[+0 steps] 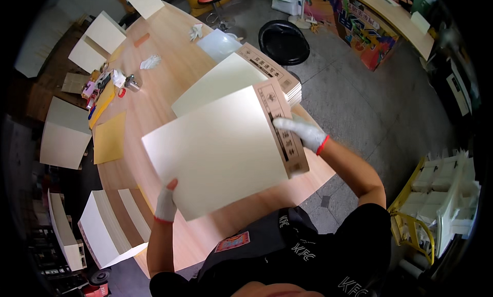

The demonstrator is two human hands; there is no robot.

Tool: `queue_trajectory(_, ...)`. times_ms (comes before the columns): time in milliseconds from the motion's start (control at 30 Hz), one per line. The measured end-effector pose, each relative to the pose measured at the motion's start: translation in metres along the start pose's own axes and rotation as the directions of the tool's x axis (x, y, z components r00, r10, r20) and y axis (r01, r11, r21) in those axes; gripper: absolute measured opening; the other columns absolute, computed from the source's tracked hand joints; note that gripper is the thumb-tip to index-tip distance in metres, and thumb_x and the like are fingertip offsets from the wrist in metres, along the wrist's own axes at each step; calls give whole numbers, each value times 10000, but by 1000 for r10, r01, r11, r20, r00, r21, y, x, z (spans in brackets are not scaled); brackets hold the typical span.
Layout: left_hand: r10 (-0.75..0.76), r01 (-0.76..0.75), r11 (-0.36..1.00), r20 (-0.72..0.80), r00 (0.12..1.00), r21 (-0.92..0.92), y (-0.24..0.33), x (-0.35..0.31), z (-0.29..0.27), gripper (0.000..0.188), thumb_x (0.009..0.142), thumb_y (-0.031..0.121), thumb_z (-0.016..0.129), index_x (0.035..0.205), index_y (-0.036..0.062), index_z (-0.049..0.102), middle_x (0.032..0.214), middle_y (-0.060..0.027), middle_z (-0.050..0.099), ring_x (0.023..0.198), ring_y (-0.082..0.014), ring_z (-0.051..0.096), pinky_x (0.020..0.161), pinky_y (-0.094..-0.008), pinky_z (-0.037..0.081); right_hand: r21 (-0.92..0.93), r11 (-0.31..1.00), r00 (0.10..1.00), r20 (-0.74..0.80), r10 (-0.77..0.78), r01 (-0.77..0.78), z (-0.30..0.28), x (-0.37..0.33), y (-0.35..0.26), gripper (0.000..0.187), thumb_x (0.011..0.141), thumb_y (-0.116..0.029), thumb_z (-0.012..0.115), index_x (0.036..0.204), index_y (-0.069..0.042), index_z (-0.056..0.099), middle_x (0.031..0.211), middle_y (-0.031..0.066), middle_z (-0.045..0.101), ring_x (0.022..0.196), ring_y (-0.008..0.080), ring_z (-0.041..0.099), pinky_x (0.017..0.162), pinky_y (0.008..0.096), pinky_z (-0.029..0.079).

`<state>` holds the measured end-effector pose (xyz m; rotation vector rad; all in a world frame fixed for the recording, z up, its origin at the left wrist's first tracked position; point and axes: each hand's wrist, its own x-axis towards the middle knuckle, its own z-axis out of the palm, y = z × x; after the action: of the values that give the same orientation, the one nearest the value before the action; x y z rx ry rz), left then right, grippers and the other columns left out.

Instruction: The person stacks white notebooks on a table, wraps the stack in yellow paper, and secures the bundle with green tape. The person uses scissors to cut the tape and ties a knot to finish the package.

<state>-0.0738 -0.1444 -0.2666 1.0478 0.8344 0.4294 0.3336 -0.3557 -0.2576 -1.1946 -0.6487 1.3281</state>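
The left hand (166, 202), in white glove, is partly closed and grasps the left edge of one large pad (218, 150), held above the bench's (167, 84) near edge. The right hand (303, 131) clasps its brown band, thumb on top. Two loose gloves (150, 62) lie toward the far end; one stack of pads (221, 82) is at the right edge.

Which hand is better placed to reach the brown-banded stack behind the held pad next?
Probably the right hand: it grips the held pad at its brown-banded end, close to the stack. The left hand is at the near left corner, farther from it.
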Motion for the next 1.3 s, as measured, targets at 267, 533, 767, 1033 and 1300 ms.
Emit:
queue_trajectory(267,272,-251,957,-145,951,148,-67,-148,-32,481,857,233,635,1266,7,521,1223,-107,571,1159,-242,529,936,-362,470,-353,920,984,106,-145,173,32,-51,7,983,590,-240,872,1392,-16,350,1258,128,545,1178,211,518,1000,341,411)
queue_trajectory(533,218,-197,976,-344,913,97,-113,-196,-37,434,897,204,576,1285,23,506,1218,-97,563,1116,-212,537,921,-333,473,-732,612,923,384,6,301,13,-45,59,839,632,-257,840,1312,-43,396,1223,122,537,1174,240,521,976,344,417)
queue_trajectory(767,205,-174,978,-395,896,113,-114,-210,-41,396,932,178,525,1301,38,492,1214,-88,556,1079,-186,545,907,-308,477,-537,790,871,491,9,295,26,-42,56,839,642,-241,830,1333,-43,398,1280,123,482,1221,236,465,1023,333,382)
queue_trajectory(1033,147,-143,989,-399,905,40,-118,-210,-44,496,962,318,448,1404,113,357,1378,-95,403,1221,-224,446,1012,-358,395,-484,817,809,587,38,313,23,-43,47,890,732,-318,752,1423,-1,291,1428,135,376,1336,239,367,1102,332,291)
queue_trajectory(1300,291,-443,835,-423,858,-326,-127,-173,-17,617,991,529,249,1496,176,212,1561,-93,161,1420,-272,198,1165,-428,163,45,999,953,301,-32,20,73,-35,70,572,1033,-367,205,1343,43,455,1402,167,455,1334,257,381,1128,352,248)
